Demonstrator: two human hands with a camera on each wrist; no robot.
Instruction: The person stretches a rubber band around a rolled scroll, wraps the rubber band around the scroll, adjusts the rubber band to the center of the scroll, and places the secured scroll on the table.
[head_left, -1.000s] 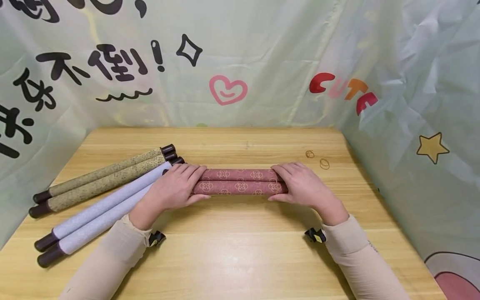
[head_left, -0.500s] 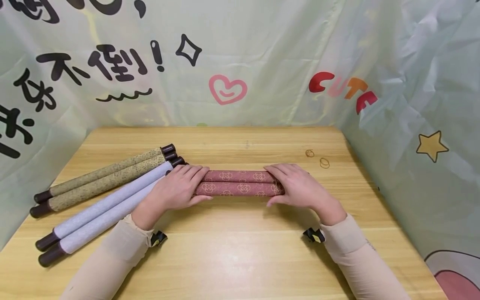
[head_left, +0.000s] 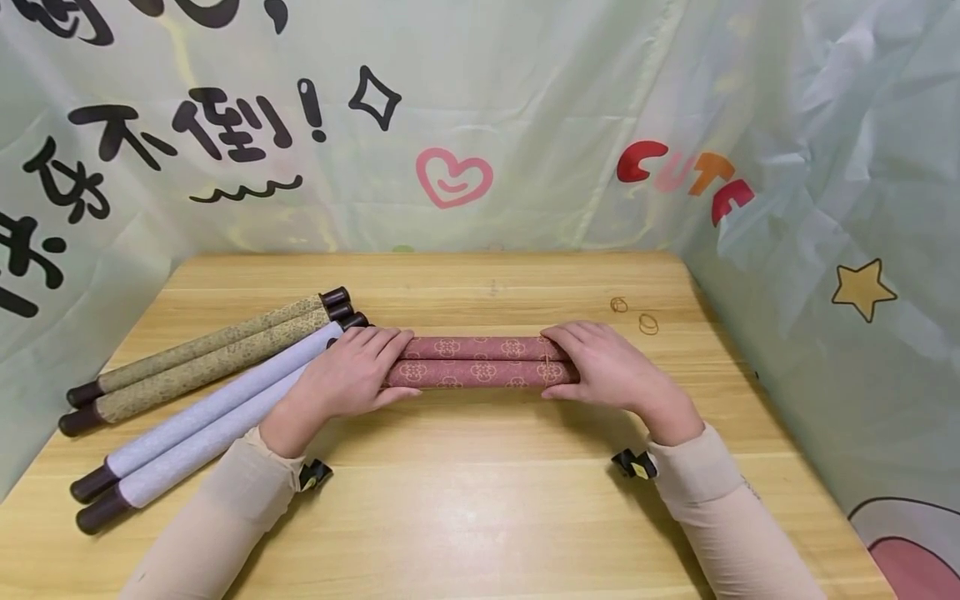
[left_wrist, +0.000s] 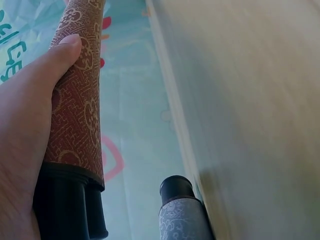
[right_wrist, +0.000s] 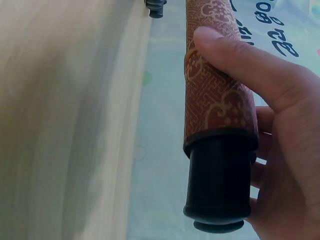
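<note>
A dark red scroll (head_left: 480,372) with gold flower patterns is rolled from both ends into two parallel rolls. It lies crosswise in front of me in the head view. My left hand (head_left: 354,372) grips its left end, the thumb along the near side. The right hand (head_left: 606,371) holds the other end, fingers over the far side and thumb on the near side. A thin elastic band (head_left: 547,369) circles both rolls beside the right fingers. Black end knobs (right_wrist: 220,180) project past the patterned cloth in the wrist views; the palms hide much of the ends.
On the left of the wooden table (head_left: 465,508) lie an olive-gold scroll (head_left: 217,354) and a pale blue scroll (head_left: 217,421), both slanted. Two loose elastic bands (head_left: 648,324) rest at the back right. A printed cloth (head_left: 525,100) surrounds the table's back and sides.
My right hand slid a little left along the red scroll, then back right. The elastic band now shows just clear of its fingers, slightly further left. The left hand has barely moved.
</note>
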